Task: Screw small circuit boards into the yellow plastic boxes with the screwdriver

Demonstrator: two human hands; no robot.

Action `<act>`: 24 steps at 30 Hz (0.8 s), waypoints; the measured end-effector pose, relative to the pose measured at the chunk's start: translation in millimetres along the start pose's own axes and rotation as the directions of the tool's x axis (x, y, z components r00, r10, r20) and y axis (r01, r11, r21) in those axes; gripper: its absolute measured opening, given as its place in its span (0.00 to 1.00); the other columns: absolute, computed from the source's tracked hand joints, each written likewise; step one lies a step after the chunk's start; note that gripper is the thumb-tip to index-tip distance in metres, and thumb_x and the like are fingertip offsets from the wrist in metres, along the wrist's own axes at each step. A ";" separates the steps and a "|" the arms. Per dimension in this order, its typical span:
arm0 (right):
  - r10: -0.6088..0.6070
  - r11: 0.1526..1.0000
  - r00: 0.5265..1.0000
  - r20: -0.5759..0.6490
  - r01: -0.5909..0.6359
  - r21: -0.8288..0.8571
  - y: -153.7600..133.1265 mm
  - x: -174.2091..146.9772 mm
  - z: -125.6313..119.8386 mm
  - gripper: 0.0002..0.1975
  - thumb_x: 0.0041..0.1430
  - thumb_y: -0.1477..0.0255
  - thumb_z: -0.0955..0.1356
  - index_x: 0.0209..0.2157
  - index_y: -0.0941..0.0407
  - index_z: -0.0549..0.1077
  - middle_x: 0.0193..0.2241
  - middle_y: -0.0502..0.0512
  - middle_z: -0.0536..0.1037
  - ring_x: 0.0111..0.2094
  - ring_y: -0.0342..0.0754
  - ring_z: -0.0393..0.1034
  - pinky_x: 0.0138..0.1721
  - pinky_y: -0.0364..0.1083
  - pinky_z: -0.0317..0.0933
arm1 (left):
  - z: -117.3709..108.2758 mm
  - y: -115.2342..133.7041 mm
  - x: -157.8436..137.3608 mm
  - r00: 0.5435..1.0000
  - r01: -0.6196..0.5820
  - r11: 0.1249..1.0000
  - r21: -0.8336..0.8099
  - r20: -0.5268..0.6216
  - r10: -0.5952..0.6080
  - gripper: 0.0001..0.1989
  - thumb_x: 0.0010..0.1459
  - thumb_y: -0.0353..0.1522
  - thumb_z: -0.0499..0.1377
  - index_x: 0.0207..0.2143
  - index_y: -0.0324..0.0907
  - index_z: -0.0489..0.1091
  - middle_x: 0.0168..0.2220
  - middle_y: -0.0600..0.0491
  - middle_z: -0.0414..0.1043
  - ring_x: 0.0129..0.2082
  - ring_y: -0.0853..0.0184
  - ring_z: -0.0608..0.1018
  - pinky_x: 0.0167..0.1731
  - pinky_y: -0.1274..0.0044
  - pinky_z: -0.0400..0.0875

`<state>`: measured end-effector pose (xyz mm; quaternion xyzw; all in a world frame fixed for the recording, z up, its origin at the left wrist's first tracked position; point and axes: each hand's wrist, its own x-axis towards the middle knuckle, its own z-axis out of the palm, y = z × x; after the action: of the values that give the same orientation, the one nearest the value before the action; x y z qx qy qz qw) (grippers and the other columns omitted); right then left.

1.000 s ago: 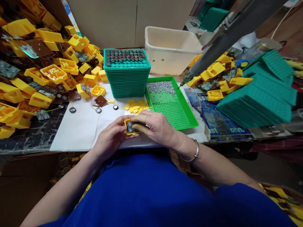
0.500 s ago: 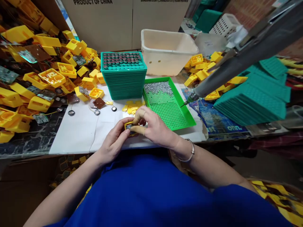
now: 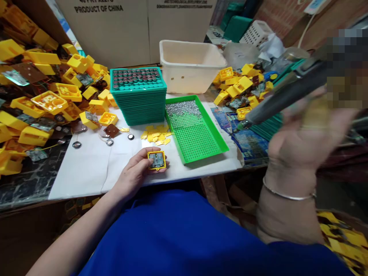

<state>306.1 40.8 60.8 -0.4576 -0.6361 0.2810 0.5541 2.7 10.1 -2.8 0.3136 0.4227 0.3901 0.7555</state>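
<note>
My left hand (image 3: 139, 165) is closed on a small yellow plastic housing (image 3: 157, 168), held just over the front of the white paper. A grey circuit board (image 3: 156, 159) lies inside its open side, with my thumb on the board's left edge. Raised at the right, my right hand (image 3: 301, 130) is blurred beside the dark body of a power screwdriver (image 3: 276, 97), which points down and left. The fingers are smeared and partly covered, so their grip cannot be made out. Small flat yellow pieces (image 3: 155, 134) lie beyond the left hand.
A green perforated tray (image 3: 224, 147) holds many small screws (image 3: 184, 109). Behind it stand a stack of teal trays (image 3: 140, 105) with round parts on top and a whitish bin (image 3: 192, 78). Yellow housings (image 3: 48, 103) pile at the left, more (image 3: 237, 86) at the right.
My right hand has left the yellow housing and moved right and up to the power screwdriver. The screwdriver has shifted right relative to the tray. My left hand still holds the housing, whose board is uncovered.
</note>
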 end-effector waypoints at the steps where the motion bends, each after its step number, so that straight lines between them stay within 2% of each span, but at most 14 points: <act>1: -0.033 0.996 0.985 -0.171 0.048 0.080 5.5 8.1 -4.3 0.08 0.60 0.55 0.66 0.36 0.38 0.77 0.38 0.47 0.77 0.48 0.46 0.73 0.38 0.46 0.67 | 2.3 0.2 2.4 1.000 0.013 1.000 -0.004 0.005 -0.013 0.17 0.54 0.31 0.60 0.47 0.39 0.69 0.39 0.47 0.79 0.42 0.57 0.81 0.44 0.66 0.76; 3: -0.065 0.976 0.957 -0.283 0.120 0.180 15.7 23.1 -5.9 0.06 0.54 0.61 0.73 0.36 0.42 0.78 0.36 0.48 0.78 0.40 0.43 0.75 0.37 0.45 0.66 | 7.6 -0.7 8.4 0.999 0.034 0.999 -0.006 0.011 -0.034 0.17 0.53 0.31 0.61 0.47 0.39 0.69 0.39 0.47 0.79 0.42 0.57 0.81 0.42 0.66 0.76; 5: -0.069 0.970 0.985 -0.161 0.104 0.220 22.4 35.7 0.6 0.10 0.51 0.62 0.75 0.36 0.46 0.76 0.32 0.49 0.77 0.33 0.42 0.75 0.33 0.45 0.66 | 13.1 -2.9 15.4 0.999 0.046 0.999 -0.010 0.018 -0.046 0.17 0.52 0.30 0.61 0.46 0.39 0.70 0.39 0.47 0.79 0.42 0.57 0.81 0.40 0.67 0.77; 8: -0.072 0.956 0.997 -0.013 0.073 0.284 25.2 50.7 23.9 0.13 0.53 0.58 0.73 0.33 0.51 0.71 0.25 0.46 0.72 0.25 0.39 0.72 0.28 0.43 0.64 | 19.8 -6.5 25.0 0.998 0.057 0.998 -0.016 0.031 -0.057 0.16 0.50 0.29 0.62 0.44 0.38 0.71 0.38 0.47 0.79 0.40 0.58 0.81 0.38 0.68 0.77; 10: -0.055 0.945 0.998 0.023 0.045 0.323 26.9 59.2 44.9 0.16 0.54 0.55 0.72 0.31 0.52 0.68 0.21 0.44 0.69 0.22 0.39 0.67 0.24 0.43 0.62 | 22.2 -7.7 29.0 0.997 0.063 0.998 -0.015 0.036 -0.063 0.16 0.50 0.30 0.62 0.43 0.38 0.71 0.37 0.48 0.79 0.38 0.59 0.81 0.38 0.69 0.77; 12: -0.049 0.942 0.999 0.007 0.044 0.331 32.4 67.2 65.5 0.19 0.52 0.52 0.71 0.30 0.52 0.67 0.19 0.44 0.66 0.19 0.38 0.62 0.20 0.42 0.58 | 23.2 -7.4 30.6 0.997 0.073 0.997 -0.012 0.031 -0.072 0.16 0.50 0.31 0.62 0.43 0.38 0.70 0.36 0.48 0.79 0.37 0.59 0.81 0.38 0.69 0.77; 17: -0.044 0.963 0.998 -0.051 0.056 0.263 58.0 81.4 96.9 0.23 0.56 0.47 0.67 0.24 0.53 0.65 0.17 0.45 0.65 0.17 0.38 0.59 0.19 0.42 0.57 | 23.2 -4.6 30.0 0.994 0.104 0.995 -0.007 0.014 -0.104 0.17 0.50 0.32 0.63 0.44 0.38 0.70 0.37 0.48 0.79 0.38 0.60 0.81 0.39 0.70 0.77; 24: -0.004 0.968 0.998 -0.065 0.020 0.249 72.6 82.6 104.6 0.25 0.55 0.46 0.67 0.21 0.53 0.64 0.17 0.46 0.66 0.19 0.39 0.60 0.21 0.43 0.60 | 21.3 -6.8 30.9 0.992 0.125 0.992 -0.008 0.020 -0.125 0.17 0.52 0.32 0.62 0.45 0.39 0.70 0.40 0.46 0.79 0.42 0.58 0.80 0.40 0.69 0.77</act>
<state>227.8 161.0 11.1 -0.3893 -0.5802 0.3408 0.6290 34.2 30.0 -10.9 0.2868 0.4324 0.3409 0.7839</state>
